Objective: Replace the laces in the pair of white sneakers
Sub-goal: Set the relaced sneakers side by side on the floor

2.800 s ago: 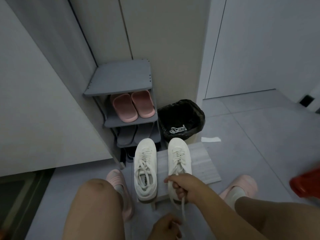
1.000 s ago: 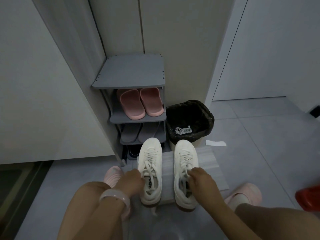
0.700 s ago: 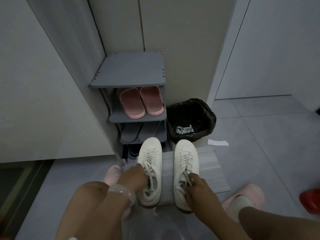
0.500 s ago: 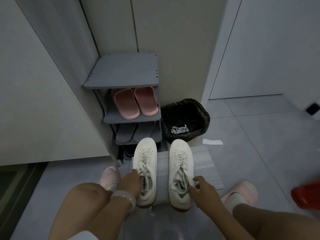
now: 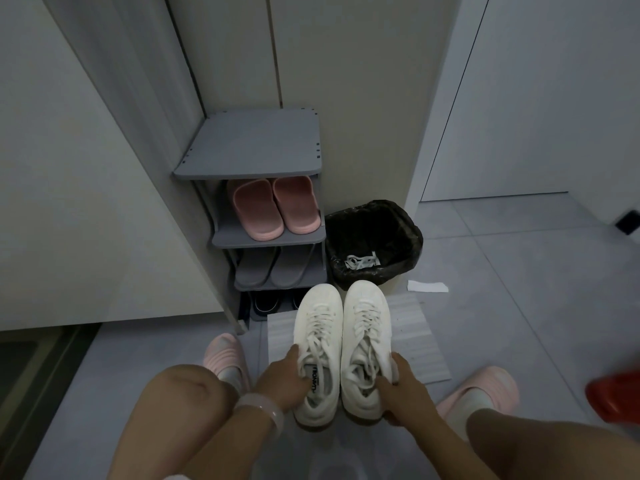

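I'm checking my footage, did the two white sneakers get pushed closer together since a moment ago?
Yes. The left sneaker and right sneaker now touch side by side, hiding the strip of grey mat that showed between them earlier.

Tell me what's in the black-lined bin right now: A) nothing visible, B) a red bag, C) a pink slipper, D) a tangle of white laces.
D: a tangle of white laces lies inside the bin, behind the sneakers that the left hand and right hand each grip.
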